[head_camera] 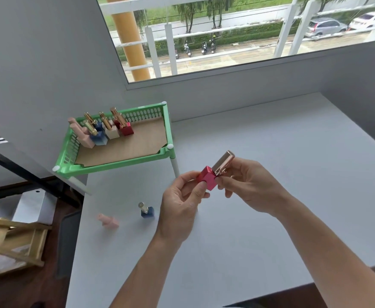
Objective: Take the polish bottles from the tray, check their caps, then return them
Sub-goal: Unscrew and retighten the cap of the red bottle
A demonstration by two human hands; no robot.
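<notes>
You've got the red polish bottle (207,180) up in the air btwn both hands, right of the green tray (115,164) & nearer you than its front-right leg (175,166). It's tilted, so the rose-gold cap (223,160) points up & away to the right.

L hand (182,203): fingers (201,191) curled round the square red base, thumb on the near face, others behind. R hand (252,187): thumb & forefinger tips pinch the bottom of the cap, right where it meets the base. The rest of the cap sticks out above them. Can't tell if the cap is seated tight.

Two more stand out on the white tabletop (271,152), both nearer you than the tray's front rim:
- Blue bottle (147,211), upright w/ gold cap, just left of your L hand, not touching.
- Pink bottle (109,220), blurred, can't tell if upright or tipped; left of the blue one & close to the tabletop's left edge.

The tray stands on white legs at the tabletop's far-left corner, by the wall (37,74). Other bottles (106,130) (pink, blue, cream, red) bunch in its far-left part, & brown liner shows over its right part. The tabletop runs wide to the right of the tray.
</notes>
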